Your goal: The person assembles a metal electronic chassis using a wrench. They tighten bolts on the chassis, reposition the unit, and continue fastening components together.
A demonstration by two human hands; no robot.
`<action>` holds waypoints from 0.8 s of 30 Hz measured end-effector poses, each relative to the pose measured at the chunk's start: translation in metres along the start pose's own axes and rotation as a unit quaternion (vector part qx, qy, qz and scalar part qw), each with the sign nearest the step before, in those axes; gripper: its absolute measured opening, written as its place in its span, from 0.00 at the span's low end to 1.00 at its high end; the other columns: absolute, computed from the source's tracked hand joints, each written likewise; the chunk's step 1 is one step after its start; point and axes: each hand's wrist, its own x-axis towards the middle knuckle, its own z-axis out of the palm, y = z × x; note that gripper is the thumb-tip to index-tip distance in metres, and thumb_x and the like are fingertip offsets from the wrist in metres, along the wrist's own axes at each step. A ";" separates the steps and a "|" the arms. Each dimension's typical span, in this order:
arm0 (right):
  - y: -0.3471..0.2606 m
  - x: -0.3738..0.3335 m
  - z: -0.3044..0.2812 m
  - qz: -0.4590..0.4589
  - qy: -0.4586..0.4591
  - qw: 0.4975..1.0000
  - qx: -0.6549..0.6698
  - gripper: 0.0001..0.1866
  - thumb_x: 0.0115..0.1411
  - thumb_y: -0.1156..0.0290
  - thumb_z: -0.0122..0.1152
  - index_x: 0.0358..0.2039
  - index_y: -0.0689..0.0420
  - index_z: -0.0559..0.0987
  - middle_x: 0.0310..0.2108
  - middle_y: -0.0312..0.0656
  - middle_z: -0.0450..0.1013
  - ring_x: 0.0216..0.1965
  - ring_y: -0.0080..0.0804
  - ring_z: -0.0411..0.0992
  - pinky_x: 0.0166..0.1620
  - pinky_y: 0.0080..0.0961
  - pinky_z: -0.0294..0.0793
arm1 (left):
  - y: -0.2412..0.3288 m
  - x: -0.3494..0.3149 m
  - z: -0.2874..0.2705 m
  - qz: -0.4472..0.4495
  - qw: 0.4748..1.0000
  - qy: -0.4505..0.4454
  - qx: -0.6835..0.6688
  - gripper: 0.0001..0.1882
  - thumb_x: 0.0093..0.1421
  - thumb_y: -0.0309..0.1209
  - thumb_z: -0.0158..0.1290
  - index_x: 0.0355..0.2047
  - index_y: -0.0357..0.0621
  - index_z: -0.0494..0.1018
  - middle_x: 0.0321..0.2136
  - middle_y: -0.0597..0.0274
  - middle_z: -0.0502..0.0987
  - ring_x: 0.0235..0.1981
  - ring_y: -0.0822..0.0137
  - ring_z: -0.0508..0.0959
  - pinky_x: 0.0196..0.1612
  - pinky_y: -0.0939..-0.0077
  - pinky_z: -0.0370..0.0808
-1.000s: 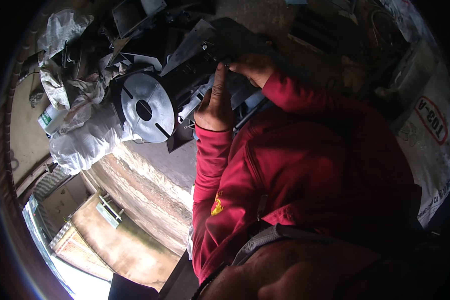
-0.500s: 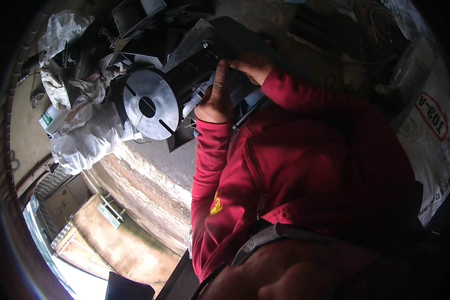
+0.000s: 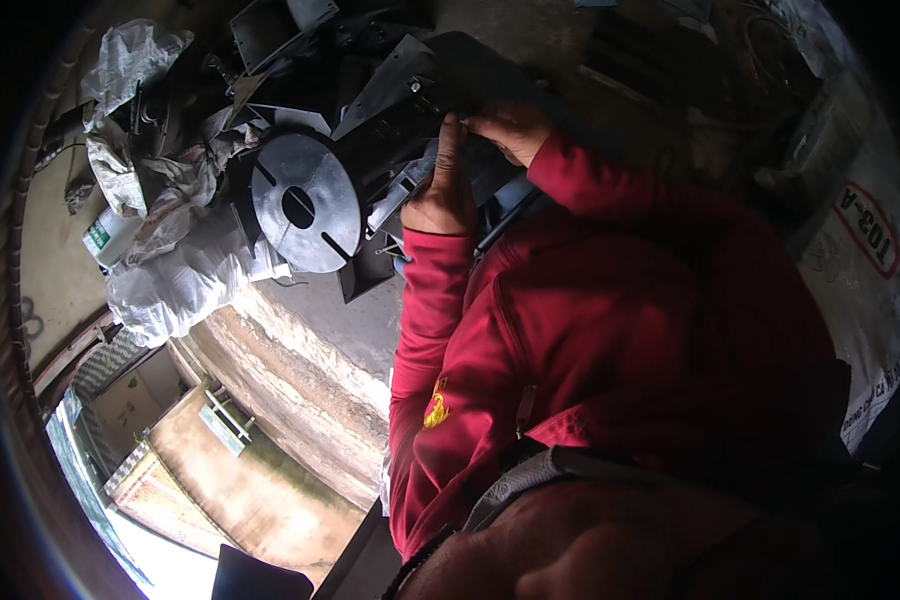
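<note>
My left hand [image 3: 440, 200] is raised over dark metal parts, one finger stretched up and its other fingers mostly hidden behind the palm. Close to that fingertip, my right hand [image 3: 513, 131] comes in from the right with its fingers bent and drawn together. The fingertips of both hands nearly meet; whatever lies between them is too small and dark to make out. Left of my left hand stands a round grey metal disc [image 3: 335, 215] with a hole in its middle and two slots. A flat metal plate [image 3: 385, 88] with a bright bolt head [image 3: 416, 87] lies beyond my hands.
Crumpled white plastic bags [image 3: 185, 290] and a white bottle with a green label [image 3: 110, 238] lie at the left. A low rough wall [image 3: 290, 375] runs below the disc. Large printed white sacks [image 3: 855, 270] stand at the right. Dark metal pieces [image 3: 260, 40] crowd the far side.
The view has shifted slightly, so the disc and both hands appear a little farther right. My hands keep nearly the same pose, fingertips close together.
</note>
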 end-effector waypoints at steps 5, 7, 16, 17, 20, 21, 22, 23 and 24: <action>0.000 -0.001 -0.003 0.034 -0.002 0.999 -0.030 0.15 0.61 0.57 0.61 0.27 0.55 0.76 0.13 0.27 0.60 0.11 0.13 0.53 0.14 0.16 0.48 | 0.012 -0.001 -0.020 -0.100 0.988 0.047 -0.104 0.33 0.55 0.16 0.48 0.63 0.42 0.61 0.34 0.51 0.81 0.23 0.63 0.79 0.26 0.71 0.75; -0.004 -0.001 -0.004 0.043 -0.022 0.999 -0.013 0.15 0.60 0.57 0.62 0.27 0.55 0.76 0.13 0.27 0.60 0.11 0.13 0.53 0.14 0.16 0.49 | 0.012 -0.001 -0.024 -0.094 0.986 0.071 -0.117 0.34 0.58 0.19 0.51 0.65 0.44 0.57 0.44 0.49 0.79 0.32 0.62 0.83 0.30 0.74 0.79; 0.002 -0.001 -0.003 -0.029 -0.021 0.999 0.019 0.11 0.61 0.62 0.62 0.30 0.57 0.78 0.14 0.27 0.61 0.11 0.11 0.53 0.15 0.15 0.47 | 0.008 0.020 0.001 -0.095 0.990 0.076 -0.074 0.28 0.49 0.27 0.63 0.52 0.49 0.69 0.35 0.58 0.81 0.32 0.58 0.83 0.31 0.70 0.78; 0.003 0.001 -0.006 -0.007 -0.035 0.998 0.053 0.10 0.59 0.63 0.63 0.27 0.56 0.78 0.14 0.28 0.61 0.12 0.11 0.54 0.15 0.15 0.47 | 0.006 0.024 0.002 -0.078 0.988 0.081 -0.109 0.27 0.48 0.26 0.63 0.50 0.49 0.70 0.35 0.58 0.80 0.33 0.58 0.83 0.32 0.70 0.79; 0.000 -0.002 -0.007 0.009 -0.024 0.999 0.045 0.11 0.59 0.62 0.64 0.27 0.56 0.79 0.14 0.28 0.61 0.12 0.12 0.54 0.15 0.15 0.47 | 0.002 0.027 -0.002 -0.042 0.990 0.083 -0.108 0.25 0.47 0.25 0.63 0.47 0.50 0.71 0.35 0.59 0.80 0.33 0.58 0.83 0.33 0.69 0.79; -0.002 -0.004 -0.005 0.012 -0.008 0.999 0.033 0.11 0.59 0.62 0.64 0.27 0.56 0.78 0.14 0.28 0.61 0.12 0.12 0.55 0.15 0.15 0.47 | 0.002 0.026 -0.003 -0.032 0.992 0.081 -0.095 0.24 0.47 0.25 0.63 0.46 0.51 0.72 0.35 0.59 0.80 0.33 0.58 0.83 0.33 0.69 0.78; -0.005 -0.006 -0.001 0.015 0.007 1.000 0.021 0.11 0.58 0.61 0.65 0.26 0.56 0.78 0.15 0.28 0.61 0.12 0.12 0.55 0.15 0.15 0.47 | 0.003 0.023 -0.002 -0.040 0.993 0.074 -0.087 0.24 0.47 0.25 0.63 0.46 0.51 0.72 0.35 0.59 0.80 0.34 0.57 0.83 0.33 0.69 0.78; -0.006 -0.007 0.001 0.018 0.023 1.000 0.009 0.12 0.58 0.61 0.65 0.26 0.55 0.78 0.15 0.28 0.61 0.12 0.13 0.55 0.15 0.16 0.48 | 0.004 0.019 -0.001 -0.048 0.993 0.068 -0.079 0.23 0.47 0.26 0.63 0.45 0.52 0.72 0.36 0.58 0.80 0.34 0.57 0.82 0.33 0.69 0.78; -0.005 -0.006 0.000 0.013 0.014 1.000 0.015 0.12 0.58 0.60 0.65 0.26 0.55 0.78 0.15 0.28 0.62 0.12 0.13 0.55 0.15 0.16 0.48 | 0.005 0.017 0.000 -0.057 0.994 0.063 -0.070 0.23 0.46 0.26 0.63 0.45 0.53 0.73 0.36 0.58 0.80 0.34 0.56 0.82 0.32 0.69 0.78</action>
